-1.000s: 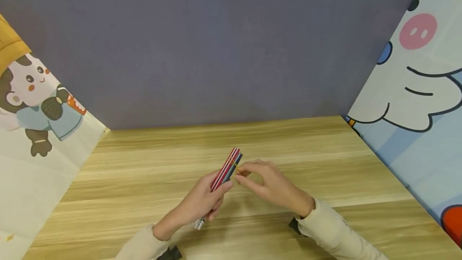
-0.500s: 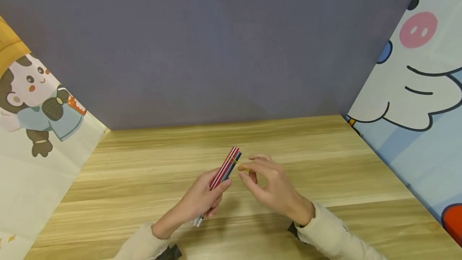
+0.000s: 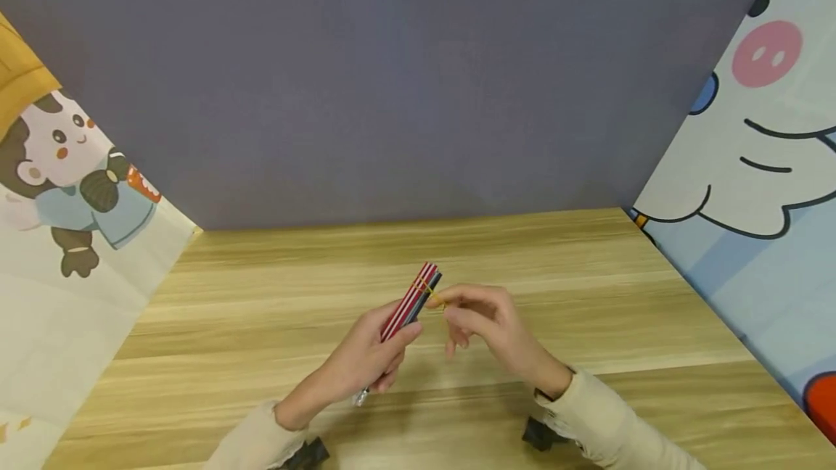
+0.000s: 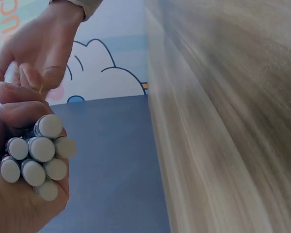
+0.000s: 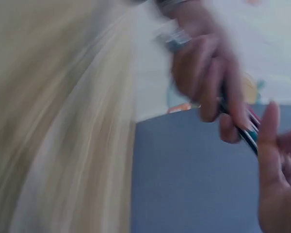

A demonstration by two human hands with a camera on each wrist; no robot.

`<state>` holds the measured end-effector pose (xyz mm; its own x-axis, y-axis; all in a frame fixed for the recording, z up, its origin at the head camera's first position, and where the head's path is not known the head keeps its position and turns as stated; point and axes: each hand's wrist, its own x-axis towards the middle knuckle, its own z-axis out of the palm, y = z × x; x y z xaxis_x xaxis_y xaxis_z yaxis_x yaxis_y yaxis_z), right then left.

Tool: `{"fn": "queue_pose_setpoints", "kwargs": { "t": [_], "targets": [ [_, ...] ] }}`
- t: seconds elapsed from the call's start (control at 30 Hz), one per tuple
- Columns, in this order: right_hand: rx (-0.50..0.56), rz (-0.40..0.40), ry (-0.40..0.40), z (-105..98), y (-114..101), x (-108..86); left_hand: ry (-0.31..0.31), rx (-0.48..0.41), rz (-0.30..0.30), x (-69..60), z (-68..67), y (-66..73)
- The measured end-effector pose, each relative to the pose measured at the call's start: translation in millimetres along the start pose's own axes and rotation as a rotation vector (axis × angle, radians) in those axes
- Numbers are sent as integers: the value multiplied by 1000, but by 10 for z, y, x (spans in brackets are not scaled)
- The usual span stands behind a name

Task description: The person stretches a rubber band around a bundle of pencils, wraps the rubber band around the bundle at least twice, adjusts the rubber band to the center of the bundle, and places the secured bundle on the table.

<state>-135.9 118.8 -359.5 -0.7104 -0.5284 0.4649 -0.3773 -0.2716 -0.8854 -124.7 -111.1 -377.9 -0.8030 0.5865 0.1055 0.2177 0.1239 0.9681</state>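
Several pencils (image 3: 410, 303), striped red and white or dark, form one slanted bundle in my left hand (image 3: 362, 357). Its fingers and thumb grip the lower half. The left wrist view faces their white eraser ends (image 4: 41, 149), which poke out below the palm. A thin yellow rubber band (image 3: 431, 291) loops round the bundle near its upper end and stretches off to the right. My right hand (image 3: 496, 325) pinches that stretched part between thumb and index finger, just right of the pencils. In the blurred right wrist view, the right hand (image 5: 276, 182) hides the upper pencil ends.
Both hands are above a light wooden table (image 3: 261, 274). A grey panel (image 3: 405, 93) rises behind it. Walls with cartoon prints flank it, a child figure (image 3: 72, 165) at left and a pink-nosed animal (image 3: 767, 53) at right.
The right hand has drawn slightly right, pulling the rubber band away from the pencils, and its other fingers have shifted downward. The left hand keeps its grip almost in place.
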Motion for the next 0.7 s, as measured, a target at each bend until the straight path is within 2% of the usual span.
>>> {"fn": "queue_pose_setpoints", "kwargs": {
  "t": [0.07, 0.13, 0.23, 0.3, 0.37, 0.47, 0.53, 0.6, 0.7],
  "targets": [
    [182, 89, -13, -70, 27, 24, 9, 7, -1, 5, -1, 9],
    [313, 146, -16, -141, 64, 37, 19, 15, -4, 6, 3, 18],
    [382, 165, -40, -228, 129, 34, 32, 34, -2, 5, 18, 31],
    [353, 189, -36, -258, 165, 26, 37, 54, 14, 5, 32, 41],
    [278, 238, 3, -277, 188, 24, 40, 85, 27, 3, 49, 48],
    [147, 361, 92, -295, 170, 38, 70, 154, 34, -6, 59, 65],
    [76, 447, 106, -314, 143, 54, 95, 233, 50, -14, 60, 71],
    [45, 527, 57, -334, 123, 71, 113, 362, 101, -15, 66, 70],
    [23, 604, -90, -363, 132, 83, 117, 579, 219, -20, 90, 43]
  ]
}}
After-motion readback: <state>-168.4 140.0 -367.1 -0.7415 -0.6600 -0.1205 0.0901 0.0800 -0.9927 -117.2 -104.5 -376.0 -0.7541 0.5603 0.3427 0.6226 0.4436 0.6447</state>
